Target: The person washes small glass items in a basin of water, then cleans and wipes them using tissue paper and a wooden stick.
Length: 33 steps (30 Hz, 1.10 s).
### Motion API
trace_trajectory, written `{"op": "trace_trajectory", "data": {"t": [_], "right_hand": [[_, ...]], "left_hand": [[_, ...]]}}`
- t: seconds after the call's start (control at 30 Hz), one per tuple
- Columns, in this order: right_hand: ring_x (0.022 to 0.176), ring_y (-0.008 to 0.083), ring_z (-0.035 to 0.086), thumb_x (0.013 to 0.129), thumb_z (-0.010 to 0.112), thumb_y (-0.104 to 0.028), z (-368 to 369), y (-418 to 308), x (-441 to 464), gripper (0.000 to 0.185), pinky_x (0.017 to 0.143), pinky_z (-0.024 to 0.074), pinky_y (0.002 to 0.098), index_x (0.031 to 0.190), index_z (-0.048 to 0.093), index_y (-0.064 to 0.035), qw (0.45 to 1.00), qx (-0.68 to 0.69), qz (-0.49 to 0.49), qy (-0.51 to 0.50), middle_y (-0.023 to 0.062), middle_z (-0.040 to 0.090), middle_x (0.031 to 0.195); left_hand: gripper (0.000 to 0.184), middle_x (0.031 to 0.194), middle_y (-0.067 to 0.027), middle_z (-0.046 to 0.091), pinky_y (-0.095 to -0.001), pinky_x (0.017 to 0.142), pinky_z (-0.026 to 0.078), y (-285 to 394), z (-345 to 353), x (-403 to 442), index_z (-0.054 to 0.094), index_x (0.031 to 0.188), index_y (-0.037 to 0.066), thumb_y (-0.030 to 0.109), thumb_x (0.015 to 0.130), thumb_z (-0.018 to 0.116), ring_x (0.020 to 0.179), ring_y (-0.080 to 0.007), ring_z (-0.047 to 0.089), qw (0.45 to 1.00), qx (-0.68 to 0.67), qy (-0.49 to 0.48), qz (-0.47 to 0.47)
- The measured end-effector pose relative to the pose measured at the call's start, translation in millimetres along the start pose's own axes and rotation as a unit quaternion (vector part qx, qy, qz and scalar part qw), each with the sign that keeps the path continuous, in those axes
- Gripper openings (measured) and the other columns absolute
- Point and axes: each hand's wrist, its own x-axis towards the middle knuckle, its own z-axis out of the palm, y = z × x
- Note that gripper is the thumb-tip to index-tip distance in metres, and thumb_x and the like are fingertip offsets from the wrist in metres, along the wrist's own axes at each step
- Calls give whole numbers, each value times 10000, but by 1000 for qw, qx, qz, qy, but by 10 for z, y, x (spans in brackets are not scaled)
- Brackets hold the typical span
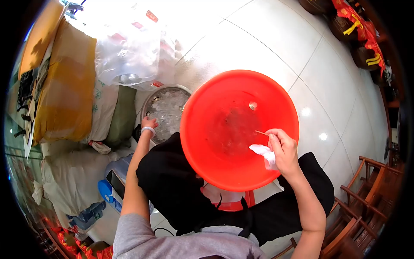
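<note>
My right hand [282, 149] is over the right side of a large red plastic basin [196, 142]. Its fingers pinch a thin wooden stick [261, 133] and also hold a crumpled white cloth or tissue [264, 152]. Murky water [233, 129] lies in the bottom of the basin, with a small shiny round piece [253, 105] near the far side. My left hand [149, 122], a pale band at its wrist, reaches to the near left edge of a metal bowl [186, 89]. Clear, glass-like pieces [169, 110] fill that bowl. The left fingers look slightly apart, with nothing visible in them.
Clear plastic bags [129, 56] stand beyond the bowl. Taped yellow-brown packages [69, 82] and sacks [114, 114] line the left. A blue-capped water jug [105, 190] and a phone [115, 183] are by my left arm. Wooden chairs [362, 207] and dark jars [364, 56] stand right.
</note>
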Motion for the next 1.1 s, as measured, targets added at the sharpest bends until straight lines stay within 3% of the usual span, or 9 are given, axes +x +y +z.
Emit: {"op": "trace_trajectory", "data": {"t": [0.13,0.33,0.47,0.53,0.63,0.67,0.73,0.83,1.1], "right_hand": [[541,125,507,890,467,-76,-99,53,34,140,511,404,266,903,556,31,998,52,15,41,64,506,588],[574,74,462,906,449,-106,-219,17,42,175,532,390,238,916,566,23,974,202,88,58,21,482,629],[611,65,433,913,439,-114,-277,20,57,198,565,375,217,905,564,40,950,291,86,70,7,473,654],[542,89,493,925,429,-150,-342,48,72,218,447,494,256,964,531,39,951,292,87,49,9,432,695],[609,70,480,922,439,-153,-379,81,83,212,519,492,232,942,547,29,937,328,95,70,3,455,709],[609,70,480,922,439,-153,-381,106,74,212,519,492,232,942,547,29,936,330,95,75,3,455,709],[633,62,481,919,445,-145,-382,176,76,196,565,446,201,932,559,13,932,341,88,88,6,495,734],[635,61,486,918,442,-140,-350,282,33,189,579,417,195,928,568,1,933,331,96,103,8,513,752],[652,60,481,918,450,-140,-446,388,-33,186,565,427,197,920,564,7,920,349,130,122,10,505,752]], "left_hand": [[527,749,-97,587,-286,452,475,252,-113,70,459,1207,-40,38,714,626,502,-171,542,985,154,6,80],[274,803,-94,615,-274,551,509,1615,325,-802,561,1066,-1,92,811,601,670,-161,608,970,44,-126,204],[195,811,-81,629,-230,588,493,2347,925,-2125,601,999,-13,72,825,582,666,-133,610,888,97,-290,344],[164,811,-62,631,-230,592,490,2305,1301,-2487,615,974,-21,57,841,560,668,-117,610,813,225,-347,410],[228,969,-151,641,-355,760,498,1808,1843,-2698,623,998,-4,76,789,581,890,-271,620,567,507,-419,496],[250,1045,-129,622,-382,803,480,1560,2006,-2707,633,1008,44,120,778,568,927,-290,606,429,615,-428,504],[216,1068,-121,609,-402,821,469,1162,2216,-2884,647,957,99,138,764,557,928,-296,604,-3,741,-356,570],[285,1019,-197,615,-391,805,493,-21,2603,-2147,613,1009,-1,110,750,569,957,-332,599,309,660,-467,500],[310,988,-167,627,-361,767,498,-585,2987,-2210,595,1023,-7,76,724,580,904,-283,610,450,684,-454,352]]}}
